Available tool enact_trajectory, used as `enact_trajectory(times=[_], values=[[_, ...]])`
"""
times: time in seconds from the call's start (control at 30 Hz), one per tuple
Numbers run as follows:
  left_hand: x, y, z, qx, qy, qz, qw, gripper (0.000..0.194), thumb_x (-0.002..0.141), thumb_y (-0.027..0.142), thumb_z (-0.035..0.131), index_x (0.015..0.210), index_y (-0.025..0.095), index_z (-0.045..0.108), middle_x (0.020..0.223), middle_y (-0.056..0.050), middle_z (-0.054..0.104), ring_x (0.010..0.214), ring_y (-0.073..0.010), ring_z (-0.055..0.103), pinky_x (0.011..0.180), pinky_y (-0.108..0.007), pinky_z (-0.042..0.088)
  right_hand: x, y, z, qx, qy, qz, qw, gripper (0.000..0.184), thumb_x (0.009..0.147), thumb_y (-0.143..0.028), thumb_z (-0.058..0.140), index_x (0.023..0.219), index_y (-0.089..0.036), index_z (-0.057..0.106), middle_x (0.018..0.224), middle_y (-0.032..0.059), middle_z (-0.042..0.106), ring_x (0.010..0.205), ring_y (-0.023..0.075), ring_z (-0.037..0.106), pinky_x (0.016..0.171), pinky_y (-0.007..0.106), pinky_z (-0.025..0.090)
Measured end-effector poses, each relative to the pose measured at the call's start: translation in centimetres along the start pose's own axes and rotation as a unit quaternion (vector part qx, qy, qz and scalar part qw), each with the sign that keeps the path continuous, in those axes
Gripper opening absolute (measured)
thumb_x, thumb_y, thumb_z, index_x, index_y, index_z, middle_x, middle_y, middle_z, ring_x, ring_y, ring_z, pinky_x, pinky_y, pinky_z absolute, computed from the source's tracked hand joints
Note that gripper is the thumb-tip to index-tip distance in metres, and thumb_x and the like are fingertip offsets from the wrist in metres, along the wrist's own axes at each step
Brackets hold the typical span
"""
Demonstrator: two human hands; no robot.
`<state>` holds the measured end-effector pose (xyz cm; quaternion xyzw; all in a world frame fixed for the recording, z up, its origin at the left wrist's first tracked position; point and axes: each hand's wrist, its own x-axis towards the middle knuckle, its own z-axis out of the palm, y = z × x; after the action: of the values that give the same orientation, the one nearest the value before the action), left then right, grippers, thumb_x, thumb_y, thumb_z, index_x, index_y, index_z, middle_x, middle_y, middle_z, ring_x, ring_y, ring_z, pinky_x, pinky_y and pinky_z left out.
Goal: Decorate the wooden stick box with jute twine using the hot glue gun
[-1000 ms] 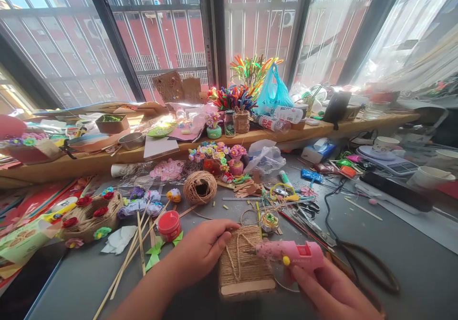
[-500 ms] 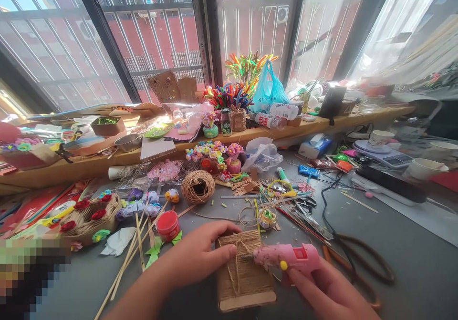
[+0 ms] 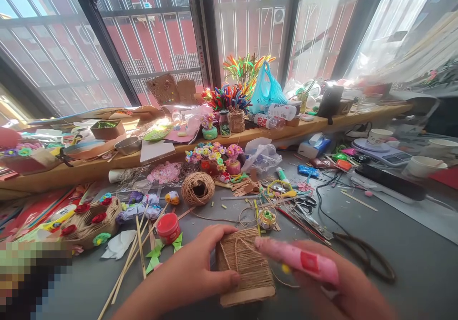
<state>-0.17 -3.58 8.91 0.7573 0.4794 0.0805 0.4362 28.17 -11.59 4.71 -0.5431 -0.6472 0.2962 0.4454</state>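
A small box wrapped in jute twine (image 3: 250,267) sits near the front of the table, with a bare wood-coloured strip along its lower edge. My left hand (image 3: 211,263) grips it from the left, thumb on its front and fingers over the top. Twine lies in a loop across the wrapped face, and a loose end trails out to the right. In my right hand (image 3: 343,277) is a pink hot glue gun (image 3: 304,258), blurred, its nozzle near the box's upper right edge. A twine ball (image 3: 198,189) lies behind, its strand running toward the box.
Wooden sticks (image 3: 125,263), a red-lidded jar (image 3: 168,228) and a twine basket with red flowers (image 3: 93,220) lie to the left. Scissors (image 3: 307,205), a dark cable (image 3: 368,258) and a phone (image 3: 390,181) are to the right. A cluttered wooden ledge (image 3: 200,143) runs along the window.
The glue gun has drawn back to the right and tilted, its nozzle now higher on the box. My left thumb has slid lower on the box's face.
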Motion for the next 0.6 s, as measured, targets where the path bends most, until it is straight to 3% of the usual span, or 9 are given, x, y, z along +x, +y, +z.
enact_trajectory(times=[0.1,0.17,0.3,0.4,0.6], values=[[0.0,0.1,0.0,-0.013,-0.002,0.003,1.0,0.075,0.081,0.034,0.083,0.15,0.032,0.056,0.156,-0.006,0.059,0.141,-0.0326,0.056,0.12,-0.042,0.044,0.6,0.1,-1.0,0.004,0.043,0.032,0.999,0.041,0.102,-0.053,0.062,0.132,-0.032,0.08,0.137,0.005,0.078,0.129,0.0335,0.071,0.102,0.031,0.062],[-0.1,0.4,0.0,-0.02,-0.005,0.004,1.0,0.069,0.082,0.033,0.081,0.148,0.032,0.058,0.154,-0.005,0.061,0.139,-0.0322,0.058,0.118,-0.041,0.046,0.8,0.7,-1.4,0.019,0.036,0.065,0.997,0.044,0.1,-0.055,0.064,0.134,-0.032,0.079,0.138,0.0047,0.078,0.129,0.0338,0.072,0.101,0.031,0.063],[-0.1,1.1,0.1,-0.018,0.0,-0.017,1.0,0.063,0.084,0.032,0.077,0.145,0.032,0.061,0.151,-0.005,0.062,0.135,-0.0314,0.061,0.114,-0.04,0.048,0.3,2.4,-1.1,0.098,0.035,0.162,0.981,0.054,0.094,-0.065,0.067,0.131,-0.028,0.08,0.115,0.0086,0.085,0.095,0.0285,0.079,0.082,0.029,0.067],[0.1,1.7,0.4,-0.021,0.0,-0.027,0.999,0.057,0.083,0.03,0.074,0.139,0.03,0.064,0.144,-0.004,0.067,0.128,-0.0303,0.065,0.109,-0.038,0.051,-0.3,3.0,-0.1,0.173,0.077,0.229,0.955,0.055,0.088,-0.069,0.073,0.119,-0.026,0.084,0.093,0.0061,0.083,0.068,0.0204,0.069,0.06,0.024,0.061],[0.4,0.9,0.8,-0.075,-0.004,-0.022,0.997,0.049,0.084,0.033,0.077,0.131,0.027,0.066,0.131,-0.004,0.074,0.119,-0.029,0.07,0.101,-0.036,0.053,-0.5,2.4,1.3,0.254,0.15,0.283,0.913,0.053,0.079,-0.071,0.082,0.102,-0.023,0.086,0.091,0.0065,0.083,0.065,0.0178,0.065,0.054,0.023,0.053]])
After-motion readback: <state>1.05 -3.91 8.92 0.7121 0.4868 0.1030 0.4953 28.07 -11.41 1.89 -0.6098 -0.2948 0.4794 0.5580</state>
